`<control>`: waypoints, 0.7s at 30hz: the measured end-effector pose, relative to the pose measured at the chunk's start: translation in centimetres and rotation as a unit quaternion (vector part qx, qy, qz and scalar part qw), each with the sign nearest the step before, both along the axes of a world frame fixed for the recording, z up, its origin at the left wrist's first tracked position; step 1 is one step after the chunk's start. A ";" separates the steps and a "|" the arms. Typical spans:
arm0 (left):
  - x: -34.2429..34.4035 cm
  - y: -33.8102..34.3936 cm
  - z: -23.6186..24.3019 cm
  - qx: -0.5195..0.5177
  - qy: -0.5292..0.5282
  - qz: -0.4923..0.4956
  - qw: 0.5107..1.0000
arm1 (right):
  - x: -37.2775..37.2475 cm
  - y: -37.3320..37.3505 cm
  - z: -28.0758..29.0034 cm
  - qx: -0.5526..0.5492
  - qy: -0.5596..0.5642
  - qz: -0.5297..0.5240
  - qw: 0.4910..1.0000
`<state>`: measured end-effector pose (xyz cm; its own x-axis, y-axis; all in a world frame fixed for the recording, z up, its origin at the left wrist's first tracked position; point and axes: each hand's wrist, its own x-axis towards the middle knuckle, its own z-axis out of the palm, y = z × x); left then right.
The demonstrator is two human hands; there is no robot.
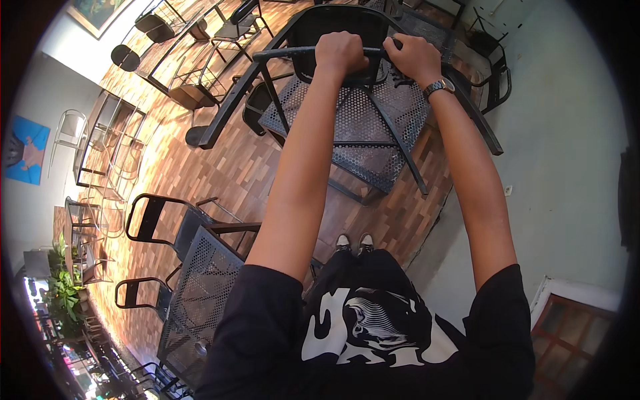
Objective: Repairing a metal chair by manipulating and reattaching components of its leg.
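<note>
A black metal-framed chair (303,30) is at the upper middle, held out in front of me at arms' length. My left hand (341,52) is closed around a dark bar of its frame. Just to the right, my right hand (415,59), with a watch (439,87) on its wrist, is closed on the frame too. The chair's legs spread out to either side and downward. Behind and below it is a dark perforated metal table (293,107). My hands hide part of the bar, and I cannot tell whether the chair touches the table.
Another perforated table (200,287) stands at the lower left with black chairs (150,220) beside it. More chairs and tables stand across the wood-patterned floor (200,167) at the left. A pale wall (567,167) runs along my right, with a wooden door (567,333) lower down.
</note>
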<state>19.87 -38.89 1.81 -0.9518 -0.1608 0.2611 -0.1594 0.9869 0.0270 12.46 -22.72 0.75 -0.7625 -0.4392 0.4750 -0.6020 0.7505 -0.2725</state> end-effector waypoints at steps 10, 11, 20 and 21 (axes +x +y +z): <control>-0.1 -0.5 -0.1 0.030 0.047 -0.019 0.998 | 2.1 -4.7 0.2 -0.055 0.032 -0.020 0.998; 0.1 -0.5 -0.1 0.034 0.047 -0.019 0.998 | 2.2 -4.5 0.4 -0.037 0.016 0.000 0.999; 0.1 -1.2 -0.3 0.003 0.039 -0.036 0.999 | 0.3 -0.3 0.6 -0.029 0.025 0.023 0.999; 0.3 -1.7 -0.4 0.000 0.037 -0.058 0.998 | 0.5 -0.3 0.7 -0.006 -0.005 0.001 1.000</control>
